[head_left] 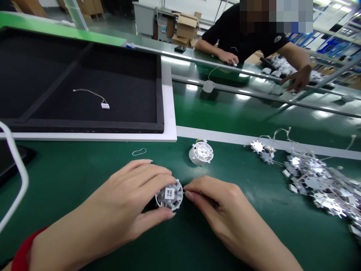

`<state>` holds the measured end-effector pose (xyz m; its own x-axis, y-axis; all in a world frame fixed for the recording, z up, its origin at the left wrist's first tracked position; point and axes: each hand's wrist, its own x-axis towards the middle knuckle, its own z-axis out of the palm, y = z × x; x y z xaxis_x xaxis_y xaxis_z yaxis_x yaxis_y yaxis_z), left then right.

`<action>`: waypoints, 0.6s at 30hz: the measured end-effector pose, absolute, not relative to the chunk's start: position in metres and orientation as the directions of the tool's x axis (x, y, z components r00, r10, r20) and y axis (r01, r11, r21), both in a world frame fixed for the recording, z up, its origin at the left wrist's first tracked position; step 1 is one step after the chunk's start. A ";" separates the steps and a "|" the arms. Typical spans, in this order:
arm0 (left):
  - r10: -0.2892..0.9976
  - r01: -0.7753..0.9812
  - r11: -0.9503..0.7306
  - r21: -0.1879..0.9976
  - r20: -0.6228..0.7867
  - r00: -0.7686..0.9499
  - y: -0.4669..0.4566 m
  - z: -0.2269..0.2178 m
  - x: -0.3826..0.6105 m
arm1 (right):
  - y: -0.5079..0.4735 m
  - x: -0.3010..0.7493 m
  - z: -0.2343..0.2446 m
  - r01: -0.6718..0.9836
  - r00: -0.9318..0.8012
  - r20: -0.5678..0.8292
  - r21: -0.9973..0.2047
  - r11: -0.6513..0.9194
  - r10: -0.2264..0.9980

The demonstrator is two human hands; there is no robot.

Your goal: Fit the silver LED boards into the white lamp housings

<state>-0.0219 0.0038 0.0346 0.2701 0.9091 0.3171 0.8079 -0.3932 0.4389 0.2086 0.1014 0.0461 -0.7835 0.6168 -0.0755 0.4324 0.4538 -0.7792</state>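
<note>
White round housing (170,194) | clasped between left hand's (134,192) thumb and fingers | right hand (221,203) pinching thin pale strand (184,192) at its right rim

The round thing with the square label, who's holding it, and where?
The left hand holds the round thing by its rim, between thumb and fingers. The right hand pinches something thin beside it.

We note smooth plastic on the round case (170,194), shiny metal plates (314,183), a glossy tabletop (254,177), a matt black tray (126,75) and matt cardboard boxes (186,27).
</note>
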 end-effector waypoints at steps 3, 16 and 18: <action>0.902 0.846 -0.405 0.348 0.305 0.306 0.004 0.035 -0.020 | 0.102 0.211 0.042 0.382 -0.824 0.038 -0.699 0.605 0.565; 0.949 0.806 -0.314 0.503 0.182 0.256 -0.002 0.018 -0.025 | 0.104 0.212 0.035 0.245 -0.895 0.284 -0.333 0.910 0.344; 0.972 0.742 -0.232 0.629 0.114 0.207 0.000 0.024 -0.024 | 0.104 0.213 0.033 0.250 -0.880 0.297 -0.372 0.894 0.370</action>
<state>-0.0242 -0.0003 0.0237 0.2067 0.9717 0.1139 0.7422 -0.2316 0.6288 0.2129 0.1043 0.0329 -0.8804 0.3697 0.2971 0.2497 0.8939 -0.3724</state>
